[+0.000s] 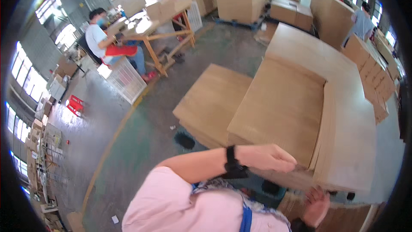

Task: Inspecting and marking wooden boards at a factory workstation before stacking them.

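Note:
A stack of flat brown cardboard sheets (279, 103) lies in front of me, with a lighter board (349, 146) along its right side. My left hand (268, 157), with a black watch on the wrist, reaches over the stack's near edge. Its fingers are curled together, and whatever may be between them is hidden. Lower and further right, my right hand (316, 206) is beside the near edge of the lighter board. Its fingers are stretched out and slightly blurred, and I see nothing held in them.
Another low cardboard stack (214, 99) adjoins on the left. A wooden workbench (150, 32) with two people at it stands at the far left, near a white plastic crate (124, 81) and a red stool (75, 104). Tall cardboard (240, 0) rests on a pallet behind. Another person (361, 22) is at far right.

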`<state>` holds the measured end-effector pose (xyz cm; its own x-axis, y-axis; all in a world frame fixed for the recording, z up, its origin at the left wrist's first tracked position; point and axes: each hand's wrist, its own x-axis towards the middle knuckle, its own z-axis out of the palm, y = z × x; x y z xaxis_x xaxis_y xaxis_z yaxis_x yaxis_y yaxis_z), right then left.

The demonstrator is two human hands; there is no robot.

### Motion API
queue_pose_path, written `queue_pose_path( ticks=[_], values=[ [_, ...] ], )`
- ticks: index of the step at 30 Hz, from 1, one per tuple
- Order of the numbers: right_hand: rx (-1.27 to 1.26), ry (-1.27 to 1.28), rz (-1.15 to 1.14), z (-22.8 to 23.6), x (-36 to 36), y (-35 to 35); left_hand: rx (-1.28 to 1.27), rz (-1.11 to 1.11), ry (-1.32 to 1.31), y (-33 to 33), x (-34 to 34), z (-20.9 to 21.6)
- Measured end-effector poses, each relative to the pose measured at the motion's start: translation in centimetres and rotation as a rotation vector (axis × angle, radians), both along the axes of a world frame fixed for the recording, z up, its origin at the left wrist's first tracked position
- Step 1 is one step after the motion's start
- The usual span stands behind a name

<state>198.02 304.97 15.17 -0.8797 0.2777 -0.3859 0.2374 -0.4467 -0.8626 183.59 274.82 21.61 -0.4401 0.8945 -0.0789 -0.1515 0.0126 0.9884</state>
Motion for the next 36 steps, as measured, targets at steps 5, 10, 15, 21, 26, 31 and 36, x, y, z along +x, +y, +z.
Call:
queue_pose_path(
  ticks=[5,10,15,21,26,31,36],
  values=[
    [0.175,-0.110,0.448,-7.1,1.1,-10.7,-0.165,0.485,-0.193,-12.2,7.0,-4.7],
    [0.168,-0.343,0.496,-12.5,0.7,-21.5,-0.348,0.684,-0.265,-25.1,17.2,-12.5],
    [0.170,-0.348,0.317,-16.1,-1.9,-30.4,-0.536,0.741,-0.271,-36.8,24.6,-14.9],
    [0.227,-0.355,0.312,-15.6,-6.7,-40.6,-0.566,1.018,-0.295,-45.5,26.5,-18.3],
    [0.057,-0.394,0.388,-18.6,-10.2,-47.6,-0.687,0.581,-0.006,-50.2,23.3,-21.2],
    [0.047,-0.434,0.391,-20.9,-11.9,-55.8,-0.966,0.726,0.205,-56.8,20.2,-21.2],
    [0.208,-0.427,0.342,-20.9,-15.0,-61.0,-0.901,0.771,0.037,-60.1,16.1,-23.4]
  ],
)
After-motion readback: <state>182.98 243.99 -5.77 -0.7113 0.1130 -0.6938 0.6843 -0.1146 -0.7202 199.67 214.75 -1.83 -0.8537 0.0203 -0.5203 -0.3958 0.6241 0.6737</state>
